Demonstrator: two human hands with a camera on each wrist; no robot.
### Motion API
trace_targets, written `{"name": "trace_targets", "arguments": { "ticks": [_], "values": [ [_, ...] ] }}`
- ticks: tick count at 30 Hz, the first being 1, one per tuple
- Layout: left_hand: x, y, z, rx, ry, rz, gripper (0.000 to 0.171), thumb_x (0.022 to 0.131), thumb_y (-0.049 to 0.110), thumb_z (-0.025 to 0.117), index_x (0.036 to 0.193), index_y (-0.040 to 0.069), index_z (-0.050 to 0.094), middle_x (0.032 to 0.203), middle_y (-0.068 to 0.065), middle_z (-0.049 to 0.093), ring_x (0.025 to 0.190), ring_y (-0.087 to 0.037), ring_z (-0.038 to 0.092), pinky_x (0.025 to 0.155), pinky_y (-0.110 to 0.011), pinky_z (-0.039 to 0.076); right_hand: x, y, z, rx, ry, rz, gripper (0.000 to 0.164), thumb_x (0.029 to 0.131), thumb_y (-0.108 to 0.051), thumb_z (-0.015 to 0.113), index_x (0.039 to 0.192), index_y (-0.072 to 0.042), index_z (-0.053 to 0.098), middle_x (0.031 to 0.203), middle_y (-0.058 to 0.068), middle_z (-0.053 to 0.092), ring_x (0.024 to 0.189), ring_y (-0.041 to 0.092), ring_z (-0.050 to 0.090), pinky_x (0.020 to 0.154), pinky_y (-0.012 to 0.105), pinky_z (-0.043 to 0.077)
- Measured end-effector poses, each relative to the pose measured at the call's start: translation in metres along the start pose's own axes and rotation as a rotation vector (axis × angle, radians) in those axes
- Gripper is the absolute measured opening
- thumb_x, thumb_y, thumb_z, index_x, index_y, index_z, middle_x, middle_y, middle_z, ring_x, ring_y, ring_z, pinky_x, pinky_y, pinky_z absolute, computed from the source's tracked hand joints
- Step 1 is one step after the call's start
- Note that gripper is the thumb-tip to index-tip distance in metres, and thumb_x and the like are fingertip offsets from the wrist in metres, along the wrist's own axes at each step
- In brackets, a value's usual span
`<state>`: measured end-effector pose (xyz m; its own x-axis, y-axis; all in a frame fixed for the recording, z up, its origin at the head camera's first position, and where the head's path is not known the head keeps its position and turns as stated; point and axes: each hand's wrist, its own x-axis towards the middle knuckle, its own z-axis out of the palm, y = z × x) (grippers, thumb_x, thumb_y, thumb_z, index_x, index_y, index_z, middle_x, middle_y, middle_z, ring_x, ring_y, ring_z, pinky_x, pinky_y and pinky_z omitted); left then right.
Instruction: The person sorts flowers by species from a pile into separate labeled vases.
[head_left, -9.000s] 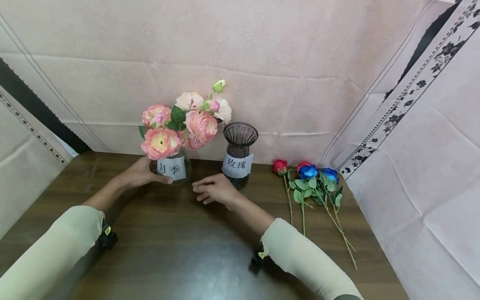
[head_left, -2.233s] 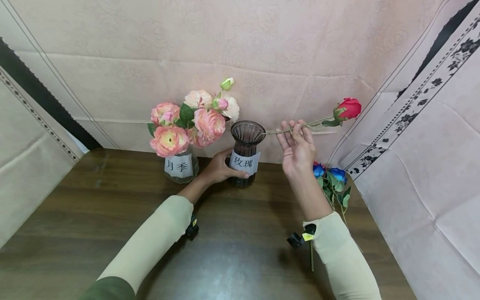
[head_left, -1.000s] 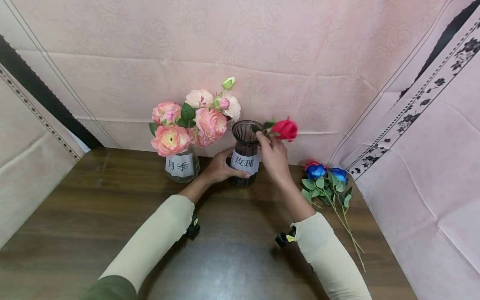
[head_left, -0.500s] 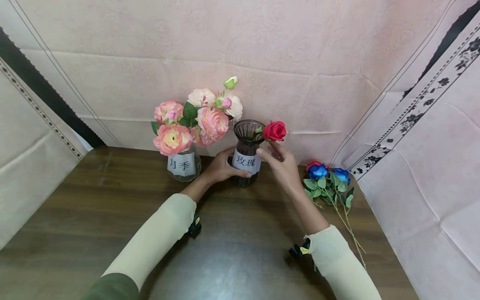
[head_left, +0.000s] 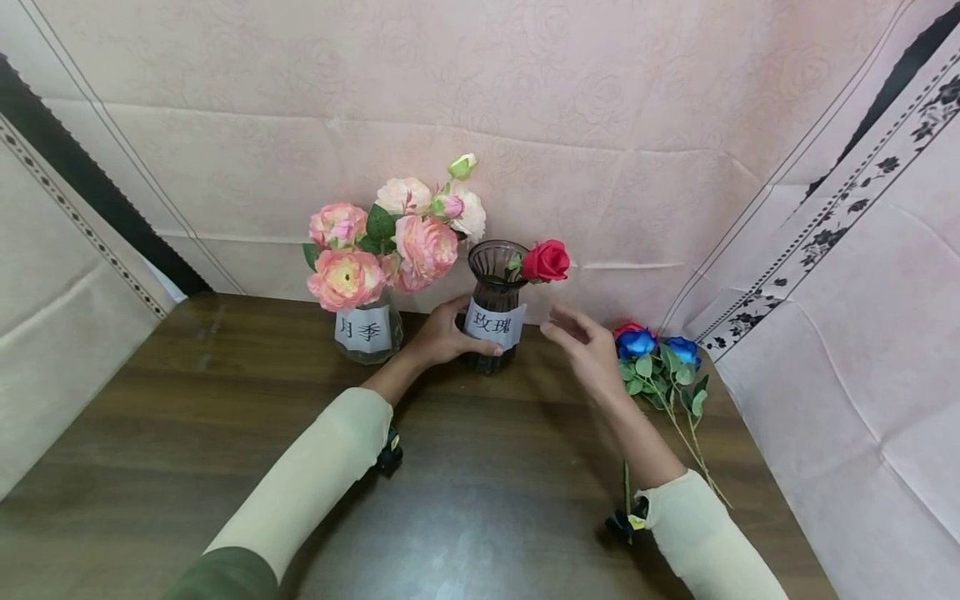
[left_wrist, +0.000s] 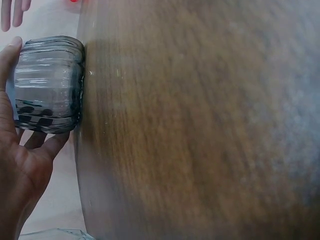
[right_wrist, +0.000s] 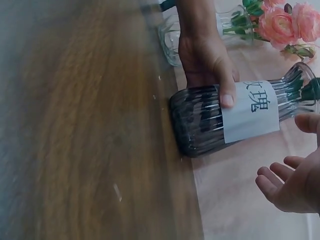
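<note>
A dark ribbed glass vase (head_left: 497,295) with a white label in Chinese characters stands upright on the table. My left hand (head_left: 442,337) grips its lower body from the left, thumb across the front; the left wrist view shows the same hand (left_wrist: 25,165) around the glass (left_wrist: 50,75). One red rose (head_left: 546,261) leans in the vase, its bloom over the right side of the rim. Apart from vase and rose, my right hand (head_left: 592,354) is in the air to the right, holding nothing. In the right wrist view that hand (right_wrist: 297,182) shows its fingers spread beside the vase.
Left of the dark vase stands a clear glass vase (head_left: 365,333) with pink and white flowers (head_left: 423,247). On the table's right lie two blue roses (head_left: 681,351) and a red rose (head_left: 624,328), stems toward the front. Pale cloth (head_left: 562,200) hangs behind the table (head_left: 480,467).
Earlier the right hand brought the red rose to the dark vase and lowered its stem in. Now it has let go and drawn back right. The left hand went from the clear vase to the dark one.
</note>
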<state>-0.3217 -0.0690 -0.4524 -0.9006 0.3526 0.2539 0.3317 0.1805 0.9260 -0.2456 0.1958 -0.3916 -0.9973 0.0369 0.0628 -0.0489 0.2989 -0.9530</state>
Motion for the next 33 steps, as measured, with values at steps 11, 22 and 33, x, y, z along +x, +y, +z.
{"name": "trace_targets", "arguments": {
  "ticks": [11, 22, 33],
  "values": [
    [0.0, -0.002, 0.001, -0.014, -0.001, 0.018, 0.077, 0.082, 0.013, 0.103, 0.15, 0.013, 0.067, 0.143, -0.011, 0.077, 0.136, -0.032, 0.071, 0.126, -0.055, 0.051, -0.005, 0.015, -0.022, 0.169, -0.086, 0.106, 0.05, 0.114, -0.025, 0.07, 0.159, -0.003, 0.062, 0.156, 0.016, 0.071, 0.126, 0.012, 0.079, 0.118, 0.037, 0.059],
    [-0.001, 0.0, 0.0, 0.001, 0.0, 0.011, 0.08, 0.082, 0.015, 0.104, 0.152, 0.013, 0.066, 0.144, -0.01, 0.076, 0.137, -0.031, 0.07, 0.127, -0.053, 0.05, -0.017, 0.02, -0.047, 0.213, -0.19, 0.158, 0.049, 0.119, -0.023, 0.059, 0.161, 0.003, 0.055, 0.13, -0.004, 0.082, 0.12, 0.012, 0.082, 0.112, 0.033, 0.062],
    [0.0, 0.0, 0.001, -0.007, -0.006, 0.004, 0.08, 0.083, 0.015, 0.103, 0.153, 0.013, 0.065, 0.146, -0.012, 0.075, 0.138, -0.032, 0.07, 0.128, -0.055, 0.05, -0.023, 0.027, -0.078, 0.212, -0.305, 0.242, 0.059, 0.12, -0.03, 0.058, 0.166, 0.006, 0.045, 0.127, -0.007, 0.081, 0.119, 0.014, 0.082, 0.109, 0.036, 0.065]
  ]
}}
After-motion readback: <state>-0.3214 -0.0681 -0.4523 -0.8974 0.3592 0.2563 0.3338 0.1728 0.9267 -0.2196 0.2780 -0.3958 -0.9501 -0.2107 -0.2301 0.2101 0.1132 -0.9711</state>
